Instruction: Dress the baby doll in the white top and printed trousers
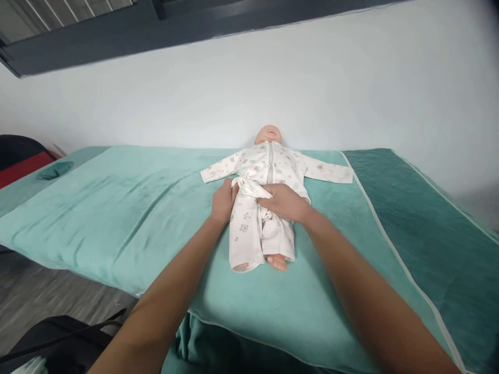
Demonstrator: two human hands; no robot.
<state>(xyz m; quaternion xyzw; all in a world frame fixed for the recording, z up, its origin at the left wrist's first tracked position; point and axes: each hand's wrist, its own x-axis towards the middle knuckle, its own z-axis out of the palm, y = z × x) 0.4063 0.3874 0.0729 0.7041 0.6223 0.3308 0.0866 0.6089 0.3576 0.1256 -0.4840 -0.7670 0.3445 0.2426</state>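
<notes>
one pair of small white trousers point(245, 234), printed with little animal drawings, is up over the legs of a baby doll point(268, 135) lying on its back in the middle of the bed. the waistband point(251, 188) is bunched and twisted across the doll's lower belly, and both hands have hold of it. from where i stand, the left hand point(225, 200) grips the waistband's edge beside the doll's hip, fingers curled in. the right hand point(284, 201) pinches the gathered cloth near the middle, thumb on top, its fingers partly hidden. one foot point(276, 262) pokes out of the trouser leg on the right-hand side; at the other cuff only a sliver of the doll shows inside the opening.

above the trousers, the doll wears a matching white top point(253, 165) with a pale strip down the front, both sleeves spread wide to the sides. its head points toward the white wall point(175, 104).

all this rests on a light teal sheet point(117, 208); past a pale edging on the right lies a darker teal cover point(429, 234). farther out, a dark window frame point(97, 39) runs above, and grey flooring point(78, 288) shows at lower left.
</notes>
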